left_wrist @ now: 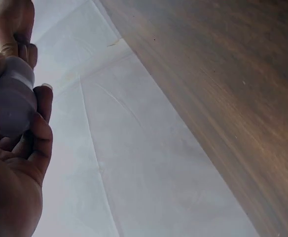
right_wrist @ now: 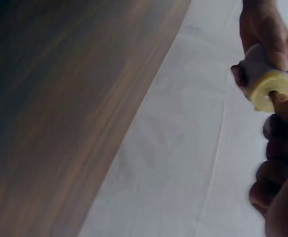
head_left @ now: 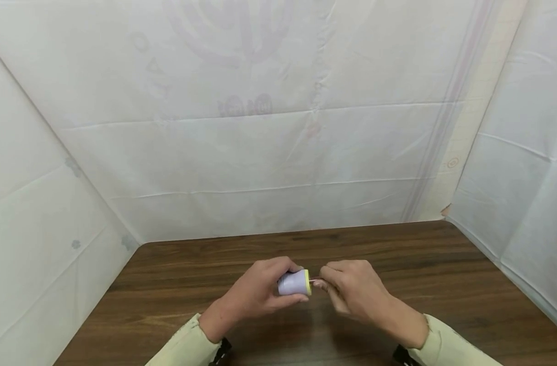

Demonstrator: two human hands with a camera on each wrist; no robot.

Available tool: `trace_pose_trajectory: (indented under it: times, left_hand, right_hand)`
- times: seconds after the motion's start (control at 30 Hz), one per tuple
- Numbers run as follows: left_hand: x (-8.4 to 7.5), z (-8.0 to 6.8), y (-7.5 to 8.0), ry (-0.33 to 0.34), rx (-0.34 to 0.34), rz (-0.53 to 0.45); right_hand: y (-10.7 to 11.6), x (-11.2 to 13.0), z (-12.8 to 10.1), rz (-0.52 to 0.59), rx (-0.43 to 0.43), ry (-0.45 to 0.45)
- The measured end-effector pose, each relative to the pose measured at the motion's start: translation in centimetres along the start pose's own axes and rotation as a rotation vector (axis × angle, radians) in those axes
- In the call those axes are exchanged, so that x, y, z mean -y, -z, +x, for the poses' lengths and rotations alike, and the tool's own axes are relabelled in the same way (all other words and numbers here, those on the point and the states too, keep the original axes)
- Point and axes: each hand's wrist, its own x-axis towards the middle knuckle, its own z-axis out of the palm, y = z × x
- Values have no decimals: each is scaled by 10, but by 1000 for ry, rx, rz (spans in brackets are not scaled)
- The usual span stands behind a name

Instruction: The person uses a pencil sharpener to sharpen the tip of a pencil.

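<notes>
A lavender, cup-shaped pencil sharpener (head_left: 293, 283) with a yellow end ring lies sideways in my left hand (head_left: 260, 287), gripped between thumb and fingers. Its yellow face (right_wrist: 273, 89) shows a small hole at the centre in the right wrist view. From that hole runs a thin reddish pencil (head_left: 315, 279), pinched by the curled fingers of my right hand (head_left: 356, 287). Most of the pencil is hidden inside that hand. In the left wrist view, the rounded lavender body (left_wrist: 16, 98) rests against the left fingers. Both hands are over the table, close together.
Below the hands spreads a dark brown wood-grain table (head_left: 191, 269). White sheeting with faint print hangs behind it as a back wall (head_left: 260, 157), and more sheeting stands along the left side (head_left: 36, 244) and right side (head_left: 525, 203).
</notes>
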Motion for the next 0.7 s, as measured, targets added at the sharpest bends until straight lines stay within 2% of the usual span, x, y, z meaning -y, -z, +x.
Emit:
trace_pose_trajectory:
  times: [0.13,0.27,0.33,0.4,0.47,0.5,0.6,0.7]
  left_hand:
    - [-2,-1,-3,-33,41,103]
    - [-5,-1,-6,-50,81,152]
    - [-5,-1,-8,-67,93,177]
    - [-6,-2,-10,-75,103,193]
    - [-7,-3,-11,-73,108,196]
    - [-6,-3,-11,-63,109,190]
    - [-5,-3,-12,-32,96,157]
    - [-2,-2,-11,-18,53,108]
  right_hand:
    - [9,6,0,265,258,-311]
    - [18,1,2,644,511,-624]
    - [20,-4,2,818,610,-755]
    - [19,-9,1,951,676,-843]
    - [18,-12,-1,998,713,-874]
    - [18,-13,-1,991,717,-856]
    - [16,-15,-2,874,671,-719]
    - [15,-16,-1,706,531,-567]
